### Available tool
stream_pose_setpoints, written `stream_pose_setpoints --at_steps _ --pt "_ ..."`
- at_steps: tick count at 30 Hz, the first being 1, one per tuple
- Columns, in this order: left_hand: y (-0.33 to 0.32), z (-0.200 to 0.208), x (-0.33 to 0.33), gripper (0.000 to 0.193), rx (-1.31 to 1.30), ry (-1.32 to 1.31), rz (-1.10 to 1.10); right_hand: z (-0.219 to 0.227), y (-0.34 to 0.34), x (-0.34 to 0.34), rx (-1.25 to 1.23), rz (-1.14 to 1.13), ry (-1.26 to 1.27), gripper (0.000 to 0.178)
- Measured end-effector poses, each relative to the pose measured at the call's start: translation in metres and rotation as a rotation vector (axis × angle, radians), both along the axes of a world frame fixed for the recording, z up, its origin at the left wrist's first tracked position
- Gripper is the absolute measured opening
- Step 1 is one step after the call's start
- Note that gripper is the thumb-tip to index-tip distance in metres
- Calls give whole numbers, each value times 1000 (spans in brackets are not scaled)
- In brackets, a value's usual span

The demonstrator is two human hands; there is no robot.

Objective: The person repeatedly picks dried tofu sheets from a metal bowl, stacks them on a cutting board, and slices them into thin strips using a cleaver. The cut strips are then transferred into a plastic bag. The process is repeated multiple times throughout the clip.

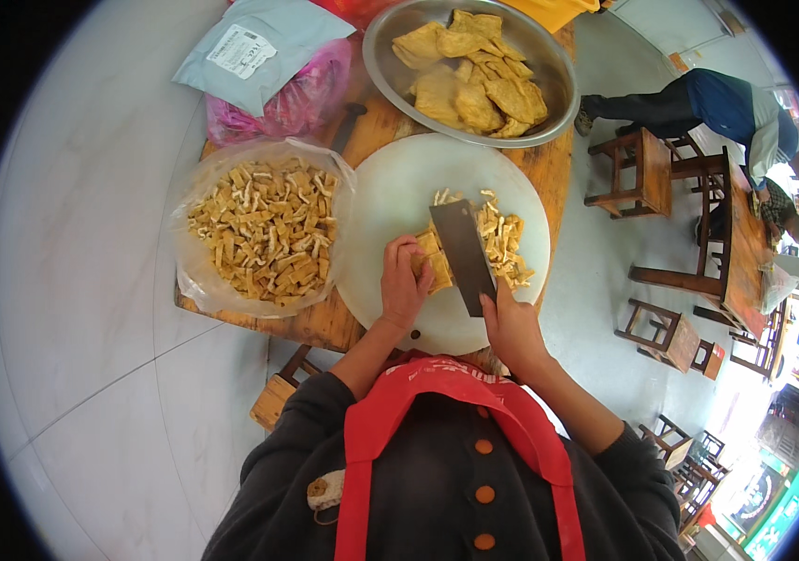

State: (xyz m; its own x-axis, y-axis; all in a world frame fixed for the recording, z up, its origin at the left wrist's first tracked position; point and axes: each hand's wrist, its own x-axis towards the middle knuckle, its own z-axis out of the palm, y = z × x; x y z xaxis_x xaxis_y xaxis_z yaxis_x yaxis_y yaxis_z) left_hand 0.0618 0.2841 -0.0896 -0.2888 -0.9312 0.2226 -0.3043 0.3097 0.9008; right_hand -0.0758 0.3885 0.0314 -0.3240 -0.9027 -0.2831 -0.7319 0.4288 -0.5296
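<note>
Wooden table (549, 173): square top, carries every item below; the landmark for this list is the cutting board at its centre.

Cutting board (390, 201): round, white, lying flat on the table, its near edge toward the person.

Plastic bag of cut strips (264, 229): clear bag, open, left of the board and touching its rim, heaped with short tan tofu strips.

Metal basin (558, 79): round, behind the board at the far edge of the table, holding whole fried tofu sheets (474, 79).

Grey mailer pouch (259, 47) and pink bag (301, 103): behind and left of the board, well apart from the hands.

Cleaver (462, 252): broad dark blade, standing on the board's middle, edge down between uncut and cut pieces.

Right hand (511, 327): clenched around the cleaver's handle at the board's near right.

Left hand (403, 280): fingers curled, pressing down on the tofu stack (437, 266), just left of the blade.

Cut strips (504, 238): loose pile on the board, right of the blade.

Risk, as judged: the left fingertips sit just beside the blade, so a slip on oily tofu could nick them. Strips near the board's right rim could scatter off the table. The bag's slack mouth could spill if nudged.
</note>
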Motion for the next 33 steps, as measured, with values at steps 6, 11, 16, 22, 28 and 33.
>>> stream_pose_setpoints --at_steps 6,11,16,22,28,33 --pt "-3 -7 -3 25 -91 -70 -11 15 2 7 199 44 -15 33" --pt "-6 -15 -5 29 -87 -56 -30 8 -5 0 193 53 -46 31" --pt "-10 -19 -4 30 -55 -74 -41 -12 -20 -1 167 79 -48 28" --pt "-12 -25 -4 30 -62 -76 -35 -62 -41 24 264 17 16 23" --pt "-14 -25 -8 29 -67 -16 -26 -94 -43 18 122 -31 94 26" --pt "-7 -19 -5 25 -1 65 -4 -57 -44 11 17 -111 -20 27"
